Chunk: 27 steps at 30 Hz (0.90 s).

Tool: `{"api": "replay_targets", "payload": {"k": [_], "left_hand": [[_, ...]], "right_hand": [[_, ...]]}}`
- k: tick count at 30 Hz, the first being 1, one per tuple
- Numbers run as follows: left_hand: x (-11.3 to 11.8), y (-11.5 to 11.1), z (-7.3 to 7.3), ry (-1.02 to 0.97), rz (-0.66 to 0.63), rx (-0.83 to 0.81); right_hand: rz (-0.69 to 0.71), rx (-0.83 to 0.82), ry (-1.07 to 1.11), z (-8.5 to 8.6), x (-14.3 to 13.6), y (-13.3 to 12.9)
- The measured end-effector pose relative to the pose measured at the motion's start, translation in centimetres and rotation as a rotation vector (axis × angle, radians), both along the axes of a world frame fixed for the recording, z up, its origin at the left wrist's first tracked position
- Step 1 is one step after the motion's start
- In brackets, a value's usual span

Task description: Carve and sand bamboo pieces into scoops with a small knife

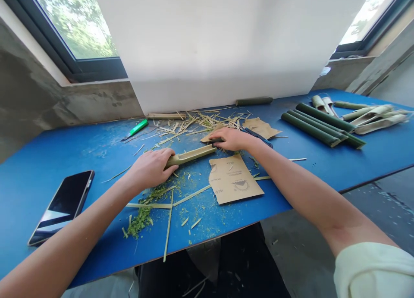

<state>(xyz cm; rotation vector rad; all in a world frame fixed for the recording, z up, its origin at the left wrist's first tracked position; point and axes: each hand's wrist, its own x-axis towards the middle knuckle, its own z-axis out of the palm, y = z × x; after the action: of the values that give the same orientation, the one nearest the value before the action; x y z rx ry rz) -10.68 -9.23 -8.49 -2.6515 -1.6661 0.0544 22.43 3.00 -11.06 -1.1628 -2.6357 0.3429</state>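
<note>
A split bamboo piece lies on the blue table, pale inside facing up. My left hand grips its near left end. My right hand is closed over its far right end, holding a dark-handled tool whose handle sticks out to the right. Whether the blade touches the bamboo is hidden by the fingers. Green shavings and pale bamboo strips lie in front of my left hand.
A sheet of brown sandpaper lies beside the bamboo, another behind my right hand. A phone rests at the left, a green utility knife further back. Green bamboo tubes and split pieces sit at the right. Splinters litter the back.
</note>
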Motion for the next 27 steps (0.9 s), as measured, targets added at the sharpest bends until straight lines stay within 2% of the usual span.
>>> {"api": "replay_targets", "payload": {"k": [3,5,8,12,15,17,21,23,27], "left_hand": [[-0.4,-0.2,-0.6,-0.062,0.029,0.013],[-0.7,-0.2,-0.7,-0.082,0.030,0.028],[-1.4,-0.2,-0.6,-0.089,0.018,0.033],[-1.8,-0.3,-0.5,-0.087,-0.019,-0.011],[-0.6,-0.3,-0.9,-0.093,0.027,-0.002],[0.6,-0.2,-1.2,-0.123,0.099,0.016],[2.0,0.1,-1.7,-0.293,0.279,0.001],[2.0,0.0,-2.0,-0.373,0.314,0.021],[1.5,-0.4,-2.6,-0.471,0.308,0.038]], "right_hand": [[-0.201,0.111,0.139,0.4,0.3,0.4],[-0.269,0.245,0.277,0.8,0.3,0.4],[-0.180,0.289,0.345,1.3,-0.9,-0.9],[0.075,0.084,0.259,0.6,-5.1,-3.9],[0.235,-0.046,0.218,-0.2,-8.1,-5.4],[0.257,-0.064,0.238,-0.5,-9.0,-5.9],[0.155,-0.110,0.293,-1.0,-9.0,-6.6],[0.158,-0.123,0.314,-1.4,-9.0,-6.7],[0.249,-0.046,0.379,-2.6,-9.0,-5.9]]}}
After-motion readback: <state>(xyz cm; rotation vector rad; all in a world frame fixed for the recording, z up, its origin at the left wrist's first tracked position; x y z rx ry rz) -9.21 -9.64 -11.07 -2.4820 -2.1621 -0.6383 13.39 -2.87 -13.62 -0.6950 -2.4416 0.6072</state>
